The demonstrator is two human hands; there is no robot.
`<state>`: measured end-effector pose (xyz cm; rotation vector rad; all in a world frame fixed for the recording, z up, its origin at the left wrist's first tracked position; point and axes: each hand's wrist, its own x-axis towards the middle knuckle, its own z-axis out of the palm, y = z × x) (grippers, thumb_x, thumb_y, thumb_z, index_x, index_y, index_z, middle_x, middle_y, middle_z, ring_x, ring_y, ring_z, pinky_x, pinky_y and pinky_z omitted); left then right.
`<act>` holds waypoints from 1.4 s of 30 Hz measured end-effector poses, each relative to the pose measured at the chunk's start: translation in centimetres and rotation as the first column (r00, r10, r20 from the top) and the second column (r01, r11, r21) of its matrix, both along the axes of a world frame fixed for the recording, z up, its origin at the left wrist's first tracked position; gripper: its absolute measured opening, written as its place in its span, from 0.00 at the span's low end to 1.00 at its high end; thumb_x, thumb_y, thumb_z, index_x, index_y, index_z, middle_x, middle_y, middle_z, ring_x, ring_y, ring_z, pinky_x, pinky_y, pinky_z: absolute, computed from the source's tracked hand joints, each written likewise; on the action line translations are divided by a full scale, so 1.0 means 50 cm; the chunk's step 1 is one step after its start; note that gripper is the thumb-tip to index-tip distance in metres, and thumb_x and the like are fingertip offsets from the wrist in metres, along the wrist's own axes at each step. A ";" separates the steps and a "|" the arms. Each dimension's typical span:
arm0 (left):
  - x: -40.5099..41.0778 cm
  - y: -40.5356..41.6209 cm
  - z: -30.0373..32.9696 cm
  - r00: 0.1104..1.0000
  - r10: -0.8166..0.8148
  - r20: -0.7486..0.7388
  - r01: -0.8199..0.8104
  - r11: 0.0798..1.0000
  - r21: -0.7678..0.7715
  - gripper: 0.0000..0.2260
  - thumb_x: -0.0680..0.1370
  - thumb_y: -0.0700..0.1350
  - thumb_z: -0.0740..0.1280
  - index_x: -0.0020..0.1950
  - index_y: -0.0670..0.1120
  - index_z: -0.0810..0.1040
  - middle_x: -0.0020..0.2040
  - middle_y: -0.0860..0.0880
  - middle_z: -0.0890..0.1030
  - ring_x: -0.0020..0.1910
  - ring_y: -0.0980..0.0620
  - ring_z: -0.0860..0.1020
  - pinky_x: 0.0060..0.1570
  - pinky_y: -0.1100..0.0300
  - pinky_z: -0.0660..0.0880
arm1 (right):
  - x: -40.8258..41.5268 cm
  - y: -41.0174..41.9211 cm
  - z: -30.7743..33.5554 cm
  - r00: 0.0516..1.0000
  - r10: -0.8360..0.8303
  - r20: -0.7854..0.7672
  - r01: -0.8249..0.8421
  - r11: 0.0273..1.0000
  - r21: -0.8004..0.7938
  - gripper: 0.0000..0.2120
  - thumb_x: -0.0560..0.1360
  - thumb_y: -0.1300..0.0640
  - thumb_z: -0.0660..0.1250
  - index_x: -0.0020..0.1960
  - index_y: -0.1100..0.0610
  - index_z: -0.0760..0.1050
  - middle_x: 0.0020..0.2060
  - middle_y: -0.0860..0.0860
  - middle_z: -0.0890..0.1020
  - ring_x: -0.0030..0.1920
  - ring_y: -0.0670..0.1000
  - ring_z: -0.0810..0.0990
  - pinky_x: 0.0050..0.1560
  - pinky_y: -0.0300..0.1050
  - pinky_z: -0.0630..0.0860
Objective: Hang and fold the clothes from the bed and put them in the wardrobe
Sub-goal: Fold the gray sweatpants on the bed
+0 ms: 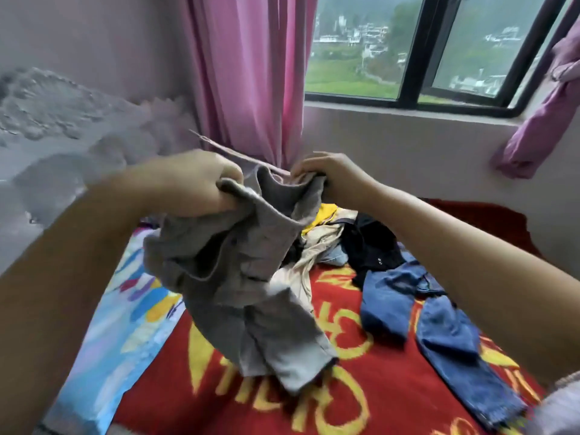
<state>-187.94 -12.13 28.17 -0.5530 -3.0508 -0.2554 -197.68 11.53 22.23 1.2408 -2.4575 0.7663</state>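
You are gripping the grey shirt (238, 277) with both hands, left hand (201, 183) and right hand (326, 174), possibly at its collar; it is hanging lengthwise downward over the bed (361, 387), beside the jeans (439, 324).

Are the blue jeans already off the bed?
No, the blue jeans lie spread on the red blanket of the bed, right of the grey garment that both hands hold up.
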 end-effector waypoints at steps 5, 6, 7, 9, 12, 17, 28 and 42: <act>0.019 0.218 -0.333 0.874 -0.195 0.446 0.292 0.943 -0.160 0.06 0.75 0.48 0.62 0.41 0.51 0.67 0.39 0.52 0.74 0.39 0.48 0.73 0.37 0.56 0.67 | 0.055 0.193 -0.271 0.999 0.037 -0.030 -0.015 0.836 0.548 0.16 0.68 0.64 0.66 0.52 0.52 0.83 0.55 0.49 0.82 0.58 0.51 0.79 0.64 0.44 0.63; 0.035 0.274 -0.426 0.834 -0.204 0.513 0.310 0.942 -0.129 0.04 0.75 0.47 0.62 0.44 0.50 0.68 0.44 0.49 0.77 0.44 0.45 0.76 0.39 0.56 0.68 | 0.064 0.238 -0.349 0.999 0.009 -0.045 0.020 0.795 0.607 0.15 0.69 0.63 0.67 0.52 0.50 0.83 0.56 0.47 0.82 0.61 0.50 0.78 0.68 0.51 0.62; 0.054 0.330 -0.518 0.795 -0.197 0.574 0.298 0.951 -0.087 0.05 0.75 0.47 0.62 0.48 0.48 0.69 0.50 0.45 0.78 0.49 0.43 0.77 0.42 0.55 0.69 | 0.076 0.283 -0.430 0.999 -0.026 -0.042 0.047 0.767 0.640 0.14 0.70 0.62 0.69 0.53 0.48 0.83 0.57 0.48 0.81 0.63 0.51 0.77 0.69 0.59 0.62; 0.098 0.428 -0.700 0.701 -0.168 0.694 0.226 0.974 0.008 0.14 0.76 0.50 0.62 0.57 0.44 0.69 0.60 0.42 0.76 0.58 0.40 0.75 0.50 0.52 0.70 | 0.104 0.369 -0.596 0.973 -0.218 0.075 0.081 0.630 0.772 0.17 0.76 0.59 0.65 0.62 0.45 0.78 0.68 0.50 0.73 0.73 0.54 0.65 0.72 0.66 0.52; 0.166 0.522 -0.942 0.470 -0.145 0.871 0.213 0.976 0.048 0.30 0.77 0.58 0.63 0.73 0.44 0.61 0.71 0.41 0.67 0.67 0.39 0.69 0.63 0.46 0.69 | 0.179 0.492 -0.833 0.762 -0.593 0.259 0.074 0.477 0.876 0.21 0.78 0.58 0.58 0.68 0.41 0.70 0.76 0.47 0.58 0.77 0.51 0.51 0.72 0.63 0.49; 0.237 0.596 -1.178 0.456 -0.030 0.890 0.045 0.999 0.010 0.21 0.80 0.53 0.59 0.70 0.45 0.65 0.68 0.43 0.71 0.66 0.43 0.71 0.62 0.51 0.69 | 0.282 0.604 -1.054 0.330 -0.775 0.539 0.230 0.619 0.751 0.21 0.73 0.67 0.59 0.61 0.53 0.79 0.61 0.54 0.80 0.62 0.54 0.77 0.61 0.44 0.71; 0.234 0.753 -1.325 0.645 0.301 0.702 -0.190 0.953 -0.234 0.36 0.75 0.56 0.66 0.72 0.39 0.53 0.64 0.43 0.65 0.62 0.47 0.69 0.51 0.57 0.75 | 0.125 0.556 -1.189 -0.210 -0.329 0.920 0.881 0.344 0.325 0.08 0.75 0.54 0.68 0.51 0.57 0.77 0.44 0.50 0.80 0.45 0.51 0.79 0.48 0.45 0.78; 0.316 0.799 -1.319 0.622 0.313 0.718 -0.137 0.946 -0.294 0.44 0.77 0.53 0.65 0.76 0.38 0.36 0.69 0.45 0.61 0.65 0.47 0.66 0.55 0.54 0.74 | 0.141 0.594 -1.188 -0.165 -0.600 0.783 0.708 0.480 0.517 0.17 0.77 0.53 0.64 0.64 0.57 0.71 0.62 0.58 0.74 0.61 0.60 0.74 0.62 0.46 0.70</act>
